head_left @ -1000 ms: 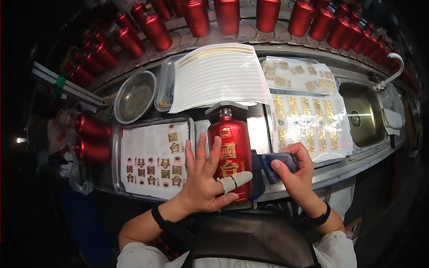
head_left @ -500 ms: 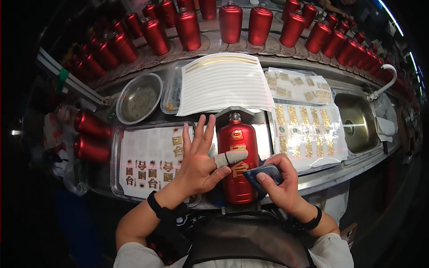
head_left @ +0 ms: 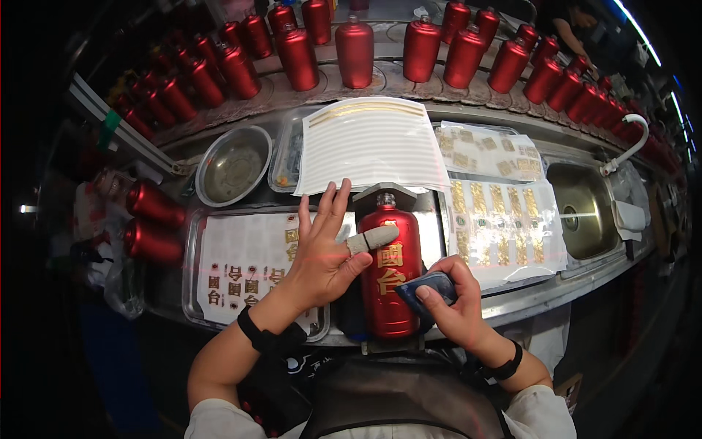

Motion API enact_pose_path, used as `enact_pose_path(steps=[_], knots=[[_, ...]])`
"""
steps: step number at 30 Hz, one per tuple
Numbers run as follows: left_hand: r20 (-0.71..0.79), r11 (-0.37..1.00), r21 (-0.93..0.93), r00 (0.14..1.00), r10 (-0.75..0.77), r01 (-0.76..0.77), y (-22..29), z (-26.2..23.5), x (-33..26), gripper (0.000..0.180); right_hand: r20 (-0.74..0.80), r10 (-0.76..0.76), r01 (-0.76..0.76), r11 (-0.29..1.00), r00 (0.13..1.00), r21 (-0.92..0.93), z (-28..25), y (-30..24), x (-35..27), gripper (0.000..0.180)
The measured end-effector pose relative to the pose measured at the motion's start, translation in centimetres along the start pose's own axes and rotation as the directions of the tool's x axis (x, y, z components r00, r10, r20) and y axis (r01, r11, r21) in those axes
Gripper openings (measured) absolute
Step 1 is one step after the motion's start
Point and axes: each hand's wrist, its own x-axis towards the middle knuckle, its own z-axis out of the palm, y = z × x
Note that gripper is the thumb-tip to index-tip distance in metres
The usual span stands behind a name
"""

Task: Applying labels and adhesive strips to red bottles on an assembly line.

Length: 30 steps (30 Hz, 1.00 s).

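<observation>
A red glass bottle (head_left: pixel 390 314) with gold raised characters on its front lies on a metal holder (head_left: pixel 385 192), neck pointing away from me. My left hand (head_left: pixel 322 260) is open, fingers spread. Its index finger wears a pale finger cot (head_left: pixel 371 238) and rests on or just over the upper part of the gold characters. My right hand (head_left: pixel 457 304) pinches a small dark blue flat pad (head_left: pixel 433 287) between thumb and fingers. The pad's edge is at the bottle's right side, beside the lower character; whether it presses on the glass I cannot tell.
Trays with sheets of gold stickers lie left (head_left: pixel 227 249) and right (head_left: pixel 504 219). A striped white sheet (head_left: pixel 373 146) is behind the bottle, a metal bowl (head_left: pixel 234 164) at left, a sink (head_left: pixel 581 227) at right. Red bottles (head_left: pixel 355 55) line a conveyor; a person (head_left: pixel 567 29) is beyond.
My left index finger has moved up the bottle's front, baring more of the lower character. My right hand with the pad has shifted slightly. Bottles on the conveyor have moved left.
</observation>
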Motion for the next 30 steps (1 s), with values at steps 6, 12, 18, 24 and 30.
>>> enact_pose_path(steps=[6,12,18,24,30], knots=[[0.025,0.998,-0.065,0.999,0.025,-0.023,-0.2,0.7,2.1,0.05,-0.012,-0.009,0.008,0.999,1.0,-0.036,0.0,-0.1,-0.1,0.025],[-0.017,0.991,-0.121,0.999,0.049,-0.051,1.1,0.3,0.0,0.037,-0.017,-0.017,0.017,1.0,1.0,0.026,-0.4,0.2,-0.7,0.025],[0.093,0.99,0.031,0.987,0.134,-0.138,1.3,0.3,-1.6,0.044,0.012,0.007,-0.007,1.0,1.0,-0.007,-0.5,-0.4,-0.7,0.025],[0.0,0.998,0.018,0.998,0.068,-0.068,0.6,0.5,-3.6,0.037,0.016,0.005,-0.004,1.0,1.0,-0.017,-0.5,-0.4,-0.7,0.026],[0.001,0.999,0.024,1.0,0.028,-0.028,1.2,0.4,-1.3,0.046,0.005,0.02,-0.02,1.0,1.0,0.007,-0.4,-0.2,-0.9,0.027]])
